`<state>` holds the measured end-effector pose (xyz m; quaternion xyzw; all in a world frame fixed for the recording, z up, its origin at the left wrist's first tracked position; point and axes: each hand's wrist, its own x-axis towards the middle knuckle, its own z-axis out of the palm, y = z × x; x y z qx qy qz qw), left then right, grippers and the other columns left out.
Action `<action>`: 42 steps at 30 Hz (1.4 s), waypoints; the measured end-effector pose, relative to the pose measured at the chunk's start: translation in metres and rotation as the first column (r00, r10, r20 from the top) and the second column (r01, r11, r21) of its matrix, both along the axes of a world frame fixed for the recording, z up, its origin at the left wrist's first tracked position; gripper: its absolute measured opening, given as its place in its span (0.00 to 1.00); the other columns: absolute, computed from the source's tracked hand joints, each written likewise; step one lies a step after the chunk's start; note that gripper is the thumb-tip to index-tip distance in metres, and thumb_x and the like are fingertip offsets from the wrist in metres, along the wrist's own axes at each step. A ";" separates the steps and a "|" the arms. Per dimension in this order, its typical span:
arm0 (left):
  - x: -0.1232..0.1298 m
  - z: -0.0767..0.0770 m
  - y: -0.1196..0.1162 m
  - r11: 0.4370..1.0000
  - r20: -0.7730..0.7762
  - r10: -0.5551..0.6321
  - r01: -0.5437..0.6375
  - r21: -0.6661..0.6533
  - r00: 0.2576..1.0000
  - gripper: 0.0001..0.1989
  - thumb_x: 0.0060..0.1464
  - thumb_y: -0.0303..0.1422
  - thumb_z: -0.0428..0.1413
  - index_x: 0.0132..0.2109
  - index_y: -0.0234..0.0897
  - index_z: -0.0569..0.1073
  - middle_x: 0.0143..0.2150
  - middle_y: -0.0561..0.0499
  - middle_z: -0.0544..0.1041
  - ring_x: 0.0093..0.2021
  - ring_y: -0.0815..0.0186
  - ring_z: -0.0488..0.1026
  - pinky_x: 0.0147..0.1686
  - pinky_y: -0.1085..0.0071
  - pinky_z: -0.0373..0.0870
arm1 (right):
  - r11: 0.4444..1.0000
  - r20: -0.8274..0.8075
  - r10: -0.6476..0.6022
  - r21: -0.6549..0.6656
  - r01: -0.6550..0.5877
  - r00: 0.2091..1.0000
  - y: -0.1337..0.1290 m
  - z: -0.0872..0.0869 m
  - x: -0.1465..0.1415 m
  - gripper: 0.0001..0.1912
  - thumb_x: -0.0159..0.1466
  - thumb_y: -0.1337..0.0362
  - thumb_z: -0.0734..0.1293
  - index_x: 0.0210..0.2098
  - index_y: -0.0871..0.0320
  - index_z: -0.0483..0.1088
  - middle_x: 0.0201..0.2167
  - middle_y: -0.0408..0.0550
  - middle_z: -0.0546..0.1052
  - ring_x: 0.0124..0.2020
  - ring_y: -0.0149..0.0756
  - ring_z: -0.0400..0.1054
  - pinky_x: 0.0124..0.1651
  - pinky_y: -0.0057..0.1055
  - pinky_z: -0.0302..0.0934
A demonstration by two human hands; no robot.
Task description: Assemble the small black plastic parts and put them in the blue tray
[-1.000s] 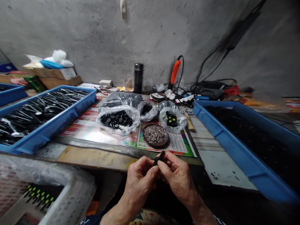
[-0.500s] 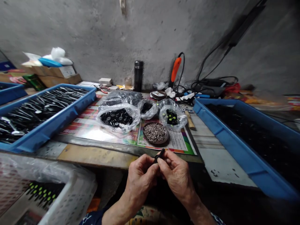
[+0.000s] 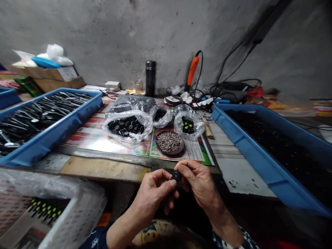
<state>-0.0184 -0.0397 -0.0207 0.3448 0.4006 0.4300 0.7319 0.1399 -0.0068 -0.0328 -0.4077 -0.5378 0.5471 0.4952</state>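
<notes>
A small black part with a round face [image 3: 176, 175] is held between my two hands, in front of the table edge. My left hand [image 3: 155, 190] pinches it from the left with thumb and fingers. From the right, my right hand [image 3: 198, 180] grips its upper side with the fingertips. Beyond them sits a round dish of small metal pins [image 3: 169, 142]. Behind it lie a plastic bag of black parts [image 3: 127, 127], a smaller bag [image 3: 160, 116] and a bag with green-topped black parts [image 3: 188, 125].
Blue trays stand at the left [image 3: 55, 136] and right [image 3: 246, 148]. A black flask [image 3: 150, 79], an orange-handled tool [image 3: 192, 71] and cables are near the wall. A plastic-lined basket [image 3: 85, 207] is at lower left.
The black part has turned, so its round face now shows where its stem showed before. My right hand's fingers have shifted to its top. The whole view has moved slightly.
</notes>
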 end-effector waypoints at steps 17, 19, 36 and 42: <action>0.001 -0.009 0.009 0.795 -0.355 0.377 -0.102 0.598 0.856 0.05 0.57 0.33 0.61 0.39 0.39 0.82 0.32 0.47 0.80 0.29 0.63 0.75 0.33 0.74 0.71 | 0.982 0.256 -0.050 0.190 0.001 0.965 0.017 0.022 0.006 0.20 0.68 0.50 0.68 0.28 0.59 0.72 0.17 0.38 0.65 0.18 0.29 0.57 0.20 0.23 0.51; 0.000 -0.009 0.012 0.838 -0.331 0.346 -0.131 0.529 0.878 0.08 0.56 0.37 0.62 0.37 0.37 0.81 0.29 0.48 0.77 0.24 0.67 0.69 0.27 0.76 0.68 | 0.968 0.406 -0.021 0.235 -0.082 0.914 0.030 0.033 0.018 0.18 0.69 0.52 0.66 0.30 0.59 0.73 0.20 0.40 0.68 0.20 0.31 0.61 0.23 0.24 0.55; -0.019 -0.017 0.029 0.983 -0.007 0.150 -0.148 0.107 0.989 0.22 0.48 0.49 0.68 0.40 0.34 0.79 0.21 0.56 0.66 0.17 0.78 0.56 0.16 0.81 0.53 | 0.918 0.925 -0.372 0.378 -0.117 0.074 0.197 0.026 0.064 0.07 0.67 0.73 0.68 0.37 0.58 0.79 0.38 0.50 0.78 0.45 0.43 0.72 0.62 0.43 0.53; -0.013 -0.005 0.027 0.972 0.011 0.233 -0.233 0.033 0.972 0.24 0.42 0.49 0.71 0.37 0.33 0.79 0.23 0.53 0.71 0.17 0.80 0.56 0.16 0.82 0.51 | 0.943 0.946 -0.325 0.324 -0.075 -0.002 0.204 0.021 0.056 0.06 0.71 0.66 0.70 0.37 0.61 0.74 0.41 0.48 0.76 0.45 0.42 0.71 0.54 0.44 0.65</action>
